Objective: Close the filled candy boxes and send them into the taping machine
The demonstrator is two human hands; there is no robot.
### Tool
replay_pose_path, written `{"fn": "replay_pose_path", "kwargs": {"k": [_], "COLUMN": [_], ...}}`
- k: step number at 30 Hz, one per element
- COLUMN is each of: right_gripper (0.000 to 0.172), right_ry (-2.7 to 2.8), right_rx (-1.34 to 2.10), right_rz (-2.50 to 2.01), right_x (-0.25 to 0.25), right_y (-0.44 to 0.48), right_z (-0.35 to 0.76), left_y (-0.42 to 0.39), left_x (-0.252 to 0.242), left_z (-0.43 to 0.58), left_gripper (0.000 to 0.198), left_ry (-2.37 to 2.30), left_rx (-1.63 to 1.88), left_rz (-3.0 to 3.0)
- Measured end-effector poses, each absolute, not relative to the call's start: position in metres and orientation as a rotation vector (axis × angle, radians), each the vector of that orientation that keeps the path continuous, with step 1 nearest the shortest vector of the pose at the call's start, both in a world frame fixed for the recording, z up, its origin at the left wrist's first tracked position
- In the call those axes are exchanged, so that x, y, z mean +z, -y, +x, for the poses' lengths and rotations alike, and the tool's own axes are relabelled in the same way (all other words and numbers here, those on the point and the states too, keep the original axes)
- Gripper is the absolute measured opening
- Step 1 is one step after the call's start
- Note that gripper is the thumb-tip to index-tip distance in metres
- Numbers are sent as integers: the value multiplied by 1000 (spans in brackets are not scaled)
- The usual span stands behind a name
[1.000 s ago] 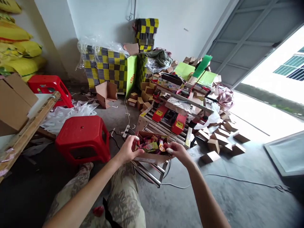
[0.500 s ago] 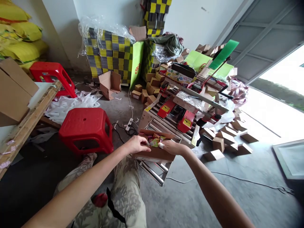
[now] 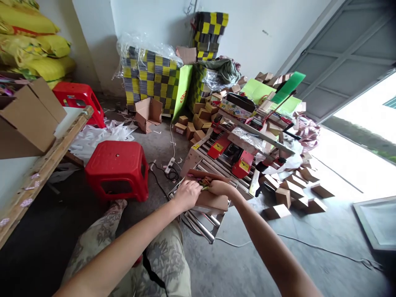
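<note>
An open brown cardboard box [image 3: 213, 201] with small colourful packets [image 3: 205, 181] inside rests on the near end of a roller conveyor [image 3: 200, 228]. My left hand [image 3: 189, 194] lies back-up across the box's left part, fingers stretched over the packets. From the right, my right hand [image 3: 221, 188] reaches down into the box, touching the packets; its fingertips are hidden among them, so its grip does not show.
A red machine part [image 3: 241, 166] sits on the conveyor beyond the box. A red stool [image 3: 116, 165] stands left, near a wood-edged table [image 3: 46, 181] bearing a larger carton [image 3: 34, 117]. Small cartons [image 3: 293, 189] lie on the right floor; a power strip [image 3: 169, 165] lies behind.
My left hand has moved from the box's near left edge rightward over the packets, covering many of them. My right hand has stayed in the box, its fingers now deeper. The view has shifted slightly.
</note>
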State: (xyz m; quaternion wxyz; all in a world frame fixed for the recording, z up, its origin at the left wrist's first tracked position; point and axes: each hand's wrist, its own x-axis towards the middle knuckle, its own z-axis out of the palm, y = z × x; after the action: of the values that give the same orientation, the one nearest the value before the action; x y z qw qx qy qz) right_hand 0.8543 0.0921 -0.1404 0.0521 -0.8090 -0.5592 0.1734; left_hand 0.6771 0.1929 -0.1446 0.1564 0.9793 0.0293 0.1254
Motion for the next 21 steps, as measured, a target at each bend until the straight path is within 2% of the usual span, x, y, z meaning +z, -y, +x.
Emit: {"fn": "replay_pose_path", "kwargs": {"k": [4,7,9,13,17,21], "right_gripper": [21,40,44,36,25,22], "right_ry": [1490,1233,1230,1371,1429,1494], "right_rx": [502,179,68,172,284,352], "right_rz": [-2494,-2321,-2228,-2350,-2407,-2374], "right_x": [-127,-127,-130,-135,-133,-134], "right_y": [-54,-41,-46,-71,-87,-89], "right_z": [834,812,801,798,814,823], "left_y": [-194,-194,-193,-188,-184,-184], "left_x": [-141,-141,-142,-147,-151,-152], "left_z": [695,704,704,688,679,681], "left_gripper": [24,26,28,21,44,26], "left_ry": [-123,-177,-192,-396,-858,-562], "left_rx": [269,276,298,572,747,639], "left_rz": [2862,2857,2850,2753,2540,2655]}}
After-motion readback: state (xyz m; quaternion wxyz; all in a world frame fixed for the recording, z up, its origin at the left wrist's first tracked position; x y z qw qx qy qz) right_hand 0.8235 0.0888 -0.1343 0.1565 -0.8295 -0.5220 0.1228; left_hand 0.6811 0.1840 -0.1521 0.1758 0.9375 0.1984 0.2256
